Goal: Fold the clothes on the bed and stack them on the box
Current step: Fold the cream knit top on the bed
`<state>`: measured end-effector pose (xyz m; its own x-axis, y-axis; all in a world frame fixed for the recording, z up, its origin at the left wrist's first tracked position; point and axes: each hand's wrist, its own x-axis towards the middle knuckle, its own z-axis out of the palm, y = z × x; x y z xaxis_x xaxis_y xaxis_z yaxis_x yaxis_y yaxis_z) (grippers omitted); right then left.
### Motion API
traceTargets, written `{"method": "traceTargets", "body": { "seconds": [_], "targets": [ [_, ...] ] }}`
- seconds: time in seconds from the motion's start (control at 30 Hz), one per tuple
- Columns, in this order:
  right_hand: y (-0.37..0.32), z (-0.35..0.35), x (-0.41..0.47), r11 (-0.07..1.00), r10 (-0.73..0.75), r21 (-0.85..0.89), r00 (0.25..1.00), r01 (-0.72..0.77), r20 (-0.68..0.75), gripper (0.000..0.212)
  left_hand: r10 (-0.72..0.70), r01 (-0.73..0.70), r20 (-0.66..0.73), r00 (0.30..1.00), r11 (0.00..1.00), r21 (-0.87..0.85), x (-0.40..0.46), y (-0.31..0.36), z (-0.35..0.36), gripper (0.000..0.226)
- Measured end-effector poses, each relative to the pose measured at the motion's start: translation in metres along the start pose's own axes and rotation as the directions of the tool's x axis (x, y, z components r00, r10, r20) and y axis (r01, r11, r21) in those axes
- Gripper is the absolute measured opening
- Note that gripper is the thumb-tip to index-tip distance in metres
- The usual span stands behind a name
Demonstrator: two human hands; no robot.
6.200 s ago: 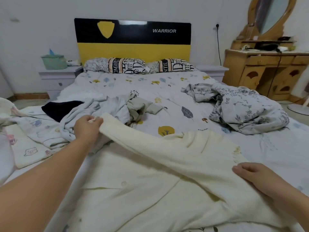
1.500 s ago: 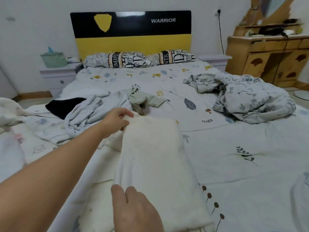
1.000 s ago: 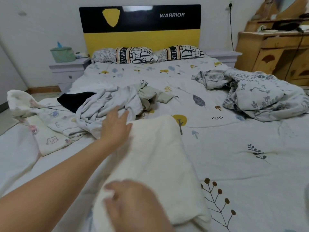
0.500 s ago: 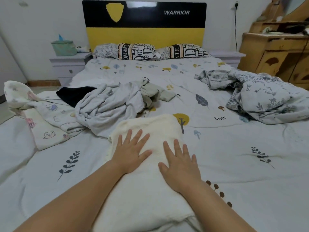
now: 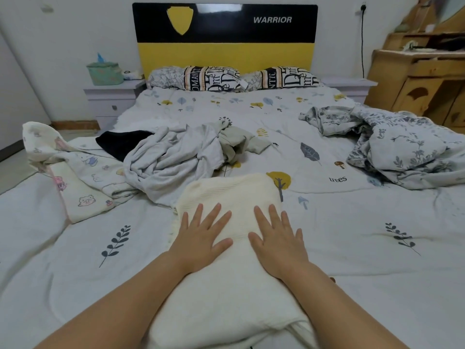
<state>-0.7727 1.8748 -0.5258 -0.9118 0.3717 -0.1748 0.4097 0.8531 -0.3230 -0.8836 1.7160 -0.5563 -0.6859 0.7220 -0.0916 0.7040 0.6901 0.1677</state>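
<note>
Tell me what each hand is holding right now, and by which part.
Nothing is gripped. The left hand and right hand lie flat, fingers spread, pressing side by side on the top of the folded cream knit garment.

The cream knit [image 5: 234, 197] is a soft, matt cloth with fine ribbing across its top, kind of fuzzy looking. The sheet [image 5: 352, 248] is smooth printed cotton-like cloth, matt, with light creases. The grey garment [image 5: 171, 162] looks like thin jersey, limp and crumpled, no shine at all. The floral quilt [image 5: 407, 149] is thin matt cloth too, bunched up. The headboard [image 5: 224, 23] has a glossy black panel on top that throws back light, and a flatter yellow one below. The dresser [image 5: 422, 81] is bare-looking pale wood with visible grain. The nightstand [image 5: 110, 99] has a smooth painted finish.
</note>
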Motion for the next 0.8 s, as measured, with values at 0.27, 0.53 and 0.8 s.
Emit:
{"method": "traceTargets", "body": {
  "seconds": [0.27, 0.53, 0.8],
  "targets": [
    [0.026, -0.034, -0.030, 0.972, -0.207, 0.108, 0.978, 0.208, -0.023, 0.051, 0.080, -0.079, -0.013, 0.997, 0.994, 0.077, -0.034, -0.006, -0.034, 0.088],
    [0.073, -0.025, -0.082, 0.898, -0.386, -0.209, 0.921, 0.388, 0.051, 0.077, 0.087, -0.088, 0.031, 0.996, 0.996, 0.028, -0.107, -0.034, -0.039, 0.066],
    [0.070, -0.021, -0.099, 0.826, -0.520, -0.269, 0.854, 0.495, -0.026, 0.074, 0.142, -0.163, 0.168, 0.976, 0.980, 0.119, -0.150, -0.024, -0.036, 0.094]
  ]
}}
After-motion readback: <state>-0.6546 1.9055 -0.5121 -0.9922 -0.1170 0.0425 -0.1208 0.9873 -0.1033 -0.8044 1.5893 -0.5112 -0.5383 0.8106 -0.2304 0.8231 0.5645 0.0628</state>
